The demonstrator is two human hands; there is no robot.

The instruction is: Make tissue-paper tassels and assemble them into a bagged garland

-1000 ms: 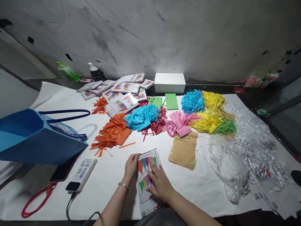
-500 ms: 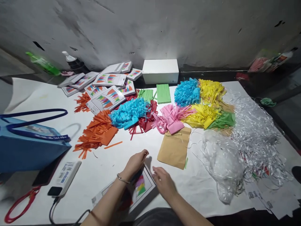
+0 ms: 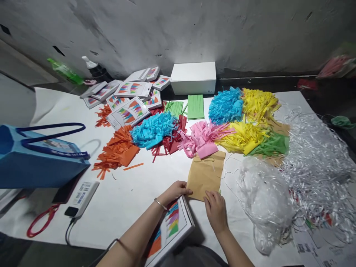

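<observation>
A brown paper bag or folded sheet [image 3: 204, 178] lies flat before me, a pink tassel bundle [image 3: 205, 139] touching its top edge. At its lower left corner my left hand [image 3: 178, 190] is closed, thumb and fingers pinching the paper's edge. My right hand [image 3: 216, 209] has its fingers bent onto the lower edge, thumb and fingertips closed on the paper. Under my left forearm, close to my body, a flat white box printed with coloured tassels [image 3: 174, 224] rests at a slant; the forearm hides part of it.
Orange [image 3: 118, 148], blue [image 3: 154, 129] and yellow [image 3: 244, 135] tassel bundles lie across the table. Printed boxes [image 3: 133, 89] are piled behind, beside a white carton [image 3: 193, 78]. Clear plastic [image 3: 264, 200] lies right; a blue bag [image 3: 41, 159] and power bank [image 3: 83, 198] are left.
Both hands have moved forward and right, from the printed box to the lower edge of the brown paper. The printed box has shifted slightly right in view; the camera view has shifted too.
</observation>
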